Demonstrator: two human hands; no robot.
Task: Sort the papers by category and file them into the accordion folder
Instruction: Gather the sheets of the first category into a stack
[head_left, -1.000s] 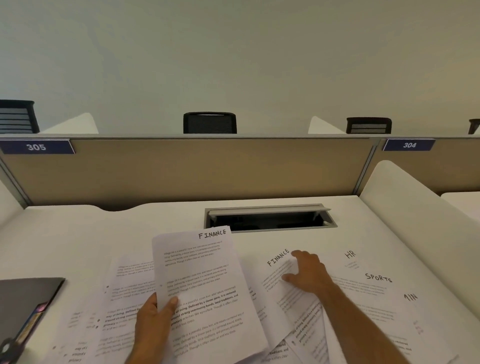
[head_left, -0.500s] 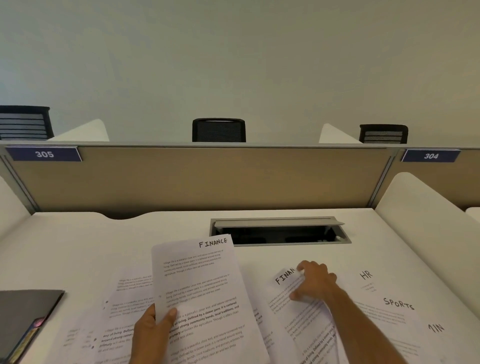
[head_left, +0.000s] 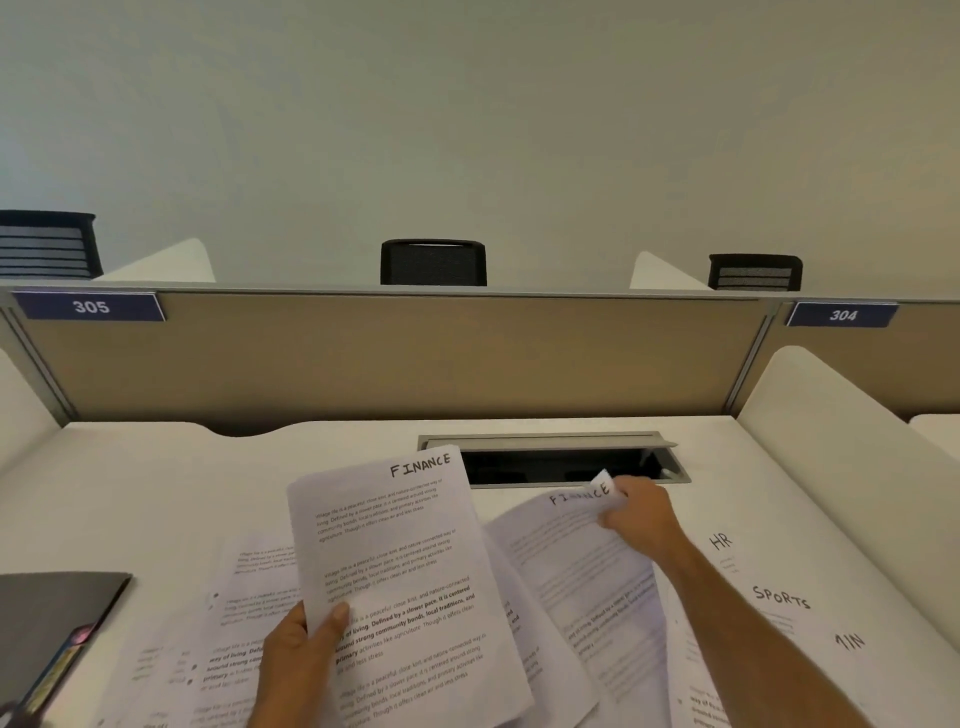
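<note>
White counter (head_left: 130, 493) under scattered papers (head_left: 249, 613); my left hand (head_left: 298, 660) grips one Finance sheet (head_left: 400, 587), my right hand (head_left: 641, 517) pinches another Finance sheet (head_left: 576, 561), beneath a tan partition (head_left: 389, 358).

An open cable hatch (head_left: 566, 462) sits in the white counter (head_left: 130, 483); three black chairs (head_left: 433, 262) stand beyond the tan partition (head_left: 395, 353).

Plenty of bare worktop (head_left: 156, 493) off to the left of the left grip (head_left: 298, 660); past the right grip (head_left: 641, 519) there's an open cable hatch (head_left: 561, 462), then the partition (head_left: 389, 358).
</note>
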